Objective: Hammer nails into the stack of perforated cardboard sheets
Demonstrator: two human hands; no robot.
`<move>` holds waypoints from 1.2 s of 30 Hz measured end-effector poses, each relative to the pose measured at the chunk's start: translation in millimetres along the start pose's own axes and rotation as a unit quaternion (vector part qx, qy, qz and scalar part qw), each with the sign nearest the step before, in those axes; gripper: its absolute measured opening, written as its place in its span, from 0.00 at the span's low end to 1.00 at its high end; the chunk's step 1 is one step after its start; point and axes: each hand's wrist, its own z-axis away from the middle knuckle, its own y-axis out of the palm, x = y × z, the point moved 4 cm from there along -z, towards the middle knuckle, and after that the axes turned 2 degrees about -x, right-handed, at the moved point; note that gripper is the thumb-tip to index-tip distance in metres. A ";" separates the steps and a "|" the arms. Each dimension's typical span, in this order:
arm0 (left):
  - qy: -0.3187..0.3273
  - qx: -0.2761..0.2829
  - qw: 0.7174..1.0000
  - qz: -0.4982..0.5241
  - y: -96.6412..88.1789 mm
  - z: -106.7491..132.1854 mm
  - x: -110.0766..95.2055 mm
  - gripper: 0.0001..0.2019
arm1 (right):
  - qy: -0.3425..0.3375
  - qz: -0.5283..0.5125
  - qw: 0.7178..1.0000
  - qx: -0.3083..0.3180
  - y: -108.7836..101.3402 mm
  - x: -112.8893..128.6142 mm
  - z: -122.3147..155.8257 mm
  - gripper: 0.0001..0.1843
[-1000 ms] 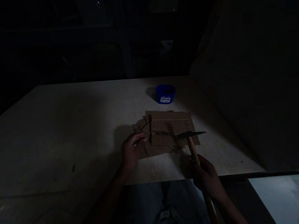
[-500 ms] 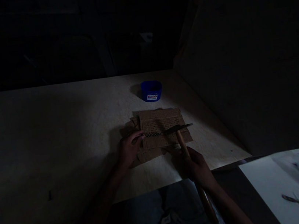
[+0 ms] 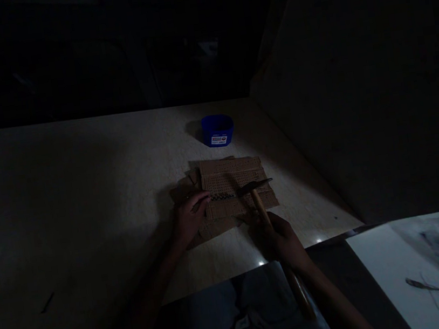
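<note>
A brown perforated board [image 3: 234, 184] lies on a pale table [image 3: 97, 198], on top of other brown cardboard pieces. A short dark row of small nails or stitches runs across its middle. My left hand [image 3: 189, 219] rests at the board's left edge with its fingers pinched at the end of that row; what they hold is too small to see. My right hand [image 3: 282, 243] is closed round the wooden handle of a hammer [image 3: 258, 202]. The hammer's dark metal head hovers just over the board, right of the row.
A small blue tub [image 3: 218, 130] with a label stands behind the board. A tall brown panel [image 3: 357, 101] rises at the table's right side. A white sheet [image 3: 430, 271] lies at lower right. The room beyond is dark.
The view has shifted, so the board and tub sit further left and up in the picture. The hammer head stays over the board; my left hand's fingers have closed in onto the dark row.
</note>
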 end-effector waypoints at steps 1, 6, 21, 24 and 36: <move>-0.006 0.004 1.000 0.000 0.8 0.0 0.8 0.08 | -0.001 0.002 1.000 0.003 -0.2 0.8 -0.8 0.19; -0.022 0.014 1.000 0.000 0.3 1.1 3.4 0.08 | -0.005 0.012 1.000 0.006 -1.1 2.1 -4.0 0.19; -0.039 -0.004 0.998 0.050 0.4 6.2 11.6 0.10 | -0.009 0.037 0.999 -0.007 -0.4 6.9 -5.8 0.19; -0.042 -0.001 0.998 0.042 0.5 5.9 10.9 0.10 | -0.008 0.042 0.999 -0.002 -0.8 7.6 -6.2 0.19; 0.045 0.003 0.999 0.000 0.8 6.0 9.5 0.07 | 0.015 0.063 0.998 0.008 -1.8 13.3 -10.1 0.22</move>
